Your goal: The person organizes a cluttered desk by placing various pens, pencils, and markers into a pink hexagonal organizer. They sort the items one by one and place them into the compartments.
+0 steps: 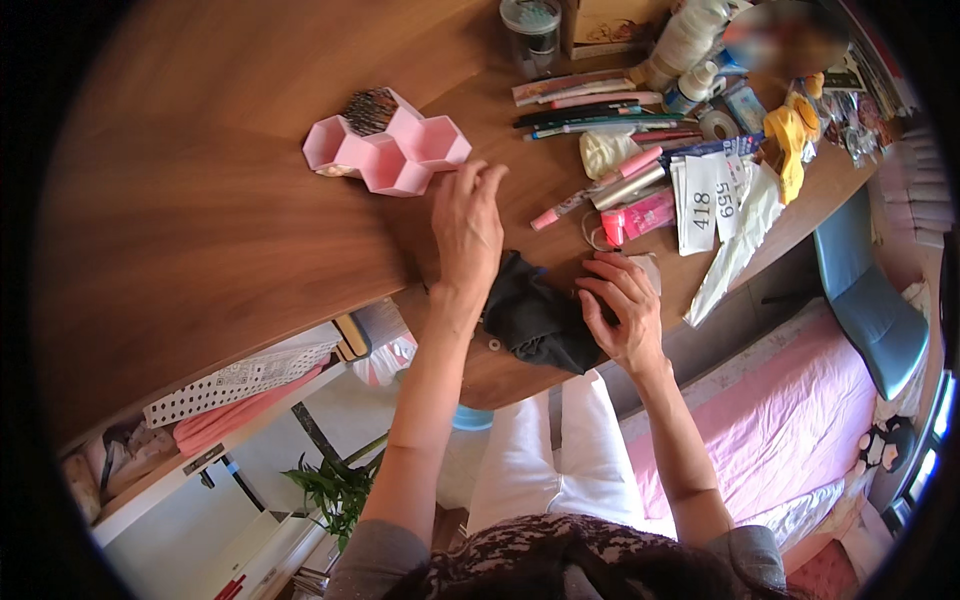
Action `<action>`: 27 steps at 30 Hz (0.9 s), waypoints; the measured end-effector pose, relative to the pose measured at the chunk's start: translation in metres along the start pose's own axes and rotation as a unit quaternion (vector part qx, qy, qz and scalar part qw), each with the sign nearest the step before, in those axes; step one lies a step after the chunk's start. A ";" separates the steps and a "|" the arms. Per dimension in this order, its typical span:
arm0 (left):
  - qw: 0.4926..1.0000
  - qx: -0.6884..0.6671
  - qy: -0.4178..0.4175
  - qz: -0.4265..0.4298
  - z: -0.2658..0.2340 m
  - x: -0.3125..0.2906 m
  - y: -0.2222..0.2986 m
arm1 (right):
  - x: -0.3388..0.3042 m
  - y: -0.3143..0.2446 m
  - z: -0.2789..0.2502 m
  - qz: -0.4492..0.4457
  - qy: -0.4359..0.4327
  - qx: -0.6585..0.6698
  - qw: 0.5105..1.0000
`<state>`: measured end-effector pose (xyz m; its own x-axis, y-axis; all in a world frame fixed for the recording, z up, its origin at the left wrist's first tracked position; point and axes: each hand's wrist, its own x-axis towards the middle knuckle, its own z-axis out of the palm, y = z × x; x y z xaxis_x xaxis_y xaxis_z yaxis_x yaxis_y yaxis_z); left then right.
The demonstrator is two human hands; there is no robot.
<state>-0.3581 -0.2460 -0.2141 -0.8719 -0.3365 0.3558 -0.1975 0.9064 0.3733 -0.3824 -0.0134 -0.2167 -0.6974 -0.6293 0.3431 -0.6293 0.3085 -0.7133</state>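
Note:
My left hand (pixel 468 235) reaches over the wooden desk, palm down, its fingers stretched out and holding nothing. Its fingertips are at the near right corner of a pink organizer (pixel 383 170) with hexagonal compartments; I cannot tell whether they touch it. One far compartment holds a bunch of dark hairpins (pixel 370 110), while the nearer ones look bare. A crumpled black cloth or pouch (pixel 540 318) lies between my hands at the desk's front edge. My right hand (pixel 628 312) rests just right of it, fingers loosely bent and apart, over a pale flat item (pixel 652 268).
Pens (pixel 590 115), a pink packet (pixel 640 215), printed paper slips (pixel 697 205), bottles (pixel 690 85) and a yellow item (pixel 788 145) crowd the far right. A small pale ring (pixel 494 345) lies near the cloth. An open drawer (pixel 240 380) juts out at left; a blue chair (pixel 870 290) stands right.

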 end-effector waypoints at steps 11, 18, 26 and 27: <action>0.954 -0.215 0.190 -0.087 -0.054 0.020 0.004 | -0.004 0.004 0.002 0.002 0.007 -0.028 1.000; 0.889 -0.279 0.353 -0.090 -0.059 0.076 -0.043 | -0.003 0.001 0.003 0.001 0.008 -0.020 1.000; 0.929 -0.136 0.327 -0.105 -0.048 0.076 -0.058 | -0.006 0.004 0.004 0.002 0.011 -0.020 1.000; 0.935 -0.118 0.321 -0.097 -0.049 0.075 -0.061 | -0.006 0.004 0.004 0.003 0.010 -0.019 1.000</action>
<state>-0.3896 -0.3387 -0.1683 -0.3671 -0.6408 0.6742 -0.1534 0.7566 0.6356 -0.3796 -0.0115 -0.2240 -0.7083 -0.6122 0.3515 -0.6371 0.3399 -0.6918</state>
